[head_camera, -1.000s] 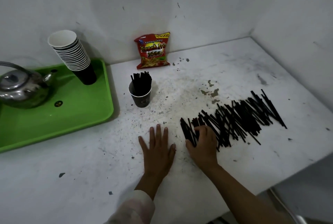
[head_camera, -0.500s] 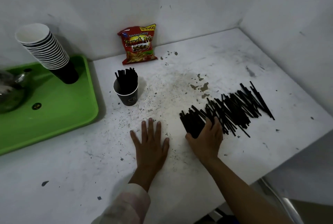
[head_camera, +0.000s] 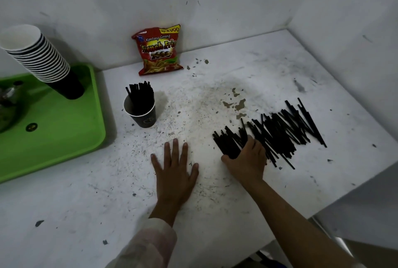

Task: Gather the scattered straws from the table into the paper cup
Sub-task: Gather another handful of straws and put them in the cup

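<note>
A dark paper cup (head_camera: 142, 114) stands left of the table's middle with several black straws (head_camera: 140, 95) upright in it. Many more black straws (head_camera: 284, 130) lie spread in a band on the white table (head_camera: 215, 203) at the right. My right hand (head_camera: 247, 161) rests on the left end of that band, its fingers curled round a tight bundle of straws (head_camera: 227, 145). My left hand (head_camera: 174, 170) lies flat on the table with fingers spread, holding nothing, below and right of the cup.
A green tray (head_camera: 64, 134) at the left carries a leaning stack of paper cups (head_camera: 41, 61) and part of a metal kettle (head_camera: 6, 106). A red snack bag (head_camera: 159, 50) leans on the back wall. White walls close the back and right; the table's edge runs at lower right.
My right hand has raked straws leftward into a tight bundle and closed its fingers over it. The left hand stays flat. The camera has shifted right and moved closer.
</note>
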